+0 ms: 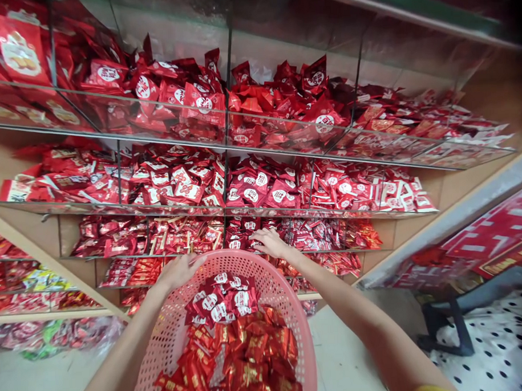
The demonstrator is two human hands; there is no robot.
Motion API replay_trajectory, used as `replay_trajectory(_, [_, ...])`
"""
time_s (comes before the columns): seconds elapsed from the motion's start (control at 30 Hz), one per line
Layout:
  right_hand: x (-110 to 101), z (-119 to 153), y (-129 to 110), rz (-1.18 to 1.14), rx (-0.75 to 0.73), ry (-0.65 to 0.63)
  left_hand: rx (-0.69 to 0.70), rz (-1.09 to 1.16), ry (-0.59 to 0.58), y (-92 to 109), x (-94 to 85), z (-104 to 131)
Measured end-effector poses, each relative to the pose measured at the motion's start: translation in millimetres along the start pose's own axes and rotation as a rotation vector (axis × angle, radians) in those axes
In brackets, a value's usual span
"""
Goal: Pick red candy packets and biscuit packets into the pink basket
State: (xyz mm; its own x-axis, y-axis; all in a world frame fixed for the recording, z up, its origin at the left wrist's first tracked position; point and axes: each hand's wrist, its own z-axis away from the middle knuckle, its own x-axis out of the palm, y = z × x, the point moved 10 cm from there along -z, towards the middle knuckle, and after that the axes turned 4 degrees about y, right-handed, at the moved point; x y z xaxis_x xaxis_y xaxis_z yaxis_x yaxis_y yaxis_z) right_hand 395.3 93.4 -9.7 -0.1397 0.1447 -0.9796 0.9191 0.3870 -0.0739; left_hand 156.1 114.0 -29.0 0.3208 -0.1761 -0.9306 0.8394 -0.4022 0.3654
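A pink perforated plastic basket (306, 336) sits in front of me. My left hand (180, 272) is on its far left rim, with the fingers closed over the edge. Inside lie dark red packets with white labels (222, 299) at the far side and shiny red-and-gold wrapped packets (249, 344) nearer me. Beyond the rim, my right hand (270, 242) reaches to a shelf compartment of small dark red packets with white labels (236, 241). Its fingers are stretched out and slightly apart at the packets; I see nothing held in them.
Glass-fronted shelves (193, 206) rise ahead, divided into compartments full of red packets. At lower left, bagged goods (73, 336) lie by the floor (49, 377). On the right are a white cloth with black dots (493, 347), a dark handle-like frame (458, 325) and red printed packages (493, 227).
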Motion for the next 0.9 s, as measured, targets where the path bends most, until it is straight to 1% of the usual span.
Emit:
replay_trajectory(0.07, [-2.1, -1.6, 0.2, 0.008, 0.027, 0.017, -0.005, 0.003, 0.0, -1.1, 0.3, 0.2])
replay_trajectory(0.13, [-7.3, -6.3, -3.5, 0.017, 0.035, 0.067, -0.013, 0.01, -0.003, -2.4, 1.1, 0.4])
replay_trajectory(0.23, [-12.3, -19.7, -20.4, 0.007, -0.033, 0.136, -0.022, 0.02, -0.012, -2.7, 2.1, 1.1])
replay_trajectory(0.33, [-5.4, -36.5, -37.7, -0.006, -0.097, 0.115, -0.029, 0.013, -0.013, -1.1, 1.9, 2.1])
replay_trajectory(0.43, [4.6, -48.1, -45.5, 0.025, -0.108, 0.071, -0.025, 0.005, -0.011, 0.8, 1.6, 4.3])
replay_trajectory(0.53, [7.5, -51.5, -47.3, 0.055, -0.107, 0.083, -0.017, -0.001, 0.002, 0.7, 0.9, 7.7])
replay_trajectory(0.73, [5.7, -52.6, -41.0, 0.075, -0.039, 0.177, -0.031, -0.013, 0.0, -5.0, 4.3, 11.2])
replay_trajectory(0.9, [6.2, -51.1, -37.1, 0.054, -0.006, 0.179, -0.021, -0.008, -0.008, -5.7, 7.9, 10.4])
